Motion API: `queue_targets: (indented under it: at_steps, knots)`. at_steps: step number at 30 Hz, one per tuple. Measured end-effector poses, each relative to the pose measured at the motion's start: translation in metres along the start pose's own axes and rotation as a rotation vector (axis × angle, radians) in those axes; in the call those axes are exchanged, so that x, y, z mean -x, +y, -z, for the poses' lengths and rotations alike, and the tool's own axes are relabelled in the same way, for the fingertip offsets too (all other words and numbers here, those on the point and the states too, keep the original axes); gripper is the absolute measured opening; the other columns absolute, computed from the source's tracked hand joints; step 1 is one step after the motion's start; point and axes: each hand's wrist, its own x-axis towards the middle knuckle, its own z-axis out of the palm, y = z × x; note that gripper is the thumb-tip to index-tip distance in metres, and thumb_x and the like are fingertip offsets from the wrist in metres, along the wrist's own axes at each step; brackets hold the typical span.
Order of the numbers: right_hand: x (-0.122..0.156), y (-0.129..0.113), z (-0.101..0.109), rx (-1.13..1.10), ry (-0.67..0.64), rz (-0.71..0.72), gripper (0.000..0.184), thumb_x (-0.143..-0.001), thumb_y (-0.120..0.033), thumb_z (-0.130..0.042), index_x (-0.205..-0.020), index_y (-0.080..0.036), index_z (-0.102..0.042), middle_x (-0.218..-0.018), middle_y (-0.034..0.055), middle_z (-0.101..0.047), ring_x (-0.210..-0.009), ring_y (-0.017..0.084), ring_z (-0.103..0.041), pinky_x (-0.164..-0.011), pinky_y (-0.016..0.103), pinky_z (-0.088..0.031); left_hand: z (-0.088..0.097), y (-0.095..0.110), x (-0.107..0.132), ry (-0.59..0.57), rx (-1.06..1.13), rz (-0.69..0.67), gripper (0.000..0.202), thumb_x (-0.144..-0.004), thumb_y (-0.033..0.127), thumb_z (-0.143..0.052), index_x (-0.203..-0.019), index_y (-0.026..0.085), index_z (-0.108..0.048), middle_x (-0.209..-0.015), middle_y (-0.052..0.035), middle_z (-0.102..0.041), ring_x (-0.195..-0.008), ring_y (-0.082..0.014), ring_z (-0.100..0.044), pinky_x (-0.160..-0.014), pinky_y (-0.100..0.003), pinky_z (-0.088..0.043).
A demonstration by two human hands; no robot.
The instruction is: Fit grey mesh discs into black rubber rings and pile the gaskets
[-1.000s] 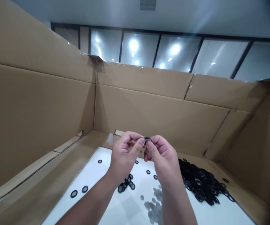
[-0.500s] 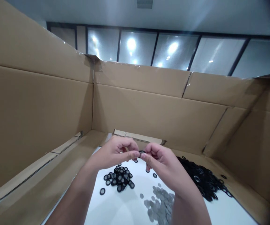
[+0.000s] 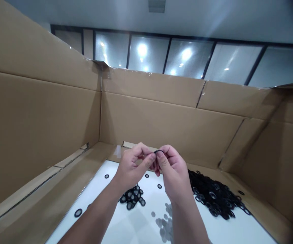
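Above the white board (image 3: 133, 225), my left hand (image 3: 132, 166) and my right hand (image 3: 175, 174) meet, both closed in a pinch. Between thumbs and fingertips they grip a small black ring (image 3: 158, 151); only its upper edge shows, and whether a disc sits inside it is hidden. Below my left wrist lies a heap of black rings with grey centres (image 3: 132, 197). Flat grey discs (image 3: 164, 225) spread beside my right forearm, which covers part of them. A big pile of black rings (image 3: 214, 195) is to the right of my right hand.
Tall cardboard walls (image 3: 148, 118) enclose the board at the left, back and right. Single rings with grey centres lie apart, one at the left edge (image 3: 78, 212) and one farther back (image 3: 107, 176). A cardboard ledge (image 3: 70, 159) runs along the left wall.
Both hands have risen slightly and turned more upright, their fingertips closer together around the ring. My left forearm now covers part of the heap with grey centres.
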Motion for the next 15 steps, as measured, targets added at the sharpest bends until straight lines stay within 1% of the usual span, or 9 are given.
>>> queue_targets:
  at_steps: [5,10,12,15]
  knots:
    - [0.005,-0.009,-0.002,0.095,0.02,0.036,0.029,-0.097,-0.04,-0.066,-0.079,-0.021,-0.055,-0.064,-0.0043,-0.055,-0.058,0.009,-0.05,-0.055,0.021,-0.043,-0.008,-0.003,0.003,0.086,-0.078,-0.127,0.016,-0.098,0.027,-0.062,-0.086,0.018,-0.059,-0.067,0.0011,-0.067,-0.06,-0.0106,-0.067,-0.056,-0.02,-0.055]
    - [0.011,-0.018,-0.002,0.165,-0.002,0.042,0.029,-0.096,-0.042,-0.065,-0.079,-0.021,-0.055,-0.067,-0.0032,-0.055,-0.06,0.011,-0.05,-0.059,0.023,-0.047,-0.011,-0.004,0.009,0.156,-0.174,-0.198,0.015,-0.098,0.028,-0.061,-0.087,0.018,-0.059,-0.067,-0.0001,-0.069,-0.058,-0.0119,-0.066,-0.053,-0.021,-0.053]
    - [0.012,-0.019,-0.001,0.197,0.008,0.049,0.028,-0.096,-0.042,-0.065,-0.079,-0.022,-0.055,-0.069,-0.0024,-0.057,-0.061,0.012,-0.051,-0.059,0.024,-0.047,-0.008,-0.001,0.01,0.143,-0.202,-0.224,0.012,-0.098,0.027,-0.061,-0.089,0.019,-0.061,-0.069,-0.0008,-0.07,-0.059,-0.0123,-0.067,-0.054,-0.021,-0.053]
    - [0.012,-0.02,0.003,0.223,0.011,0.045,0.029,-0.096,-0.044,-0.066,-0.08,-0.022,-0.055,-0.069,-0.0015,-0.059,-0.062,0.013,-0.054,-0.06,0.026,-0.047,-0.001,0.007,0.008,0.047,-0.271,-0.231,0.01,-0.097,0.023,-0.063,-0.088,0.019,-0.065,-0.074,-0.002,-0.073,-0.062,-0.0117,-0.067,-0.058,-0.022,-0.054]
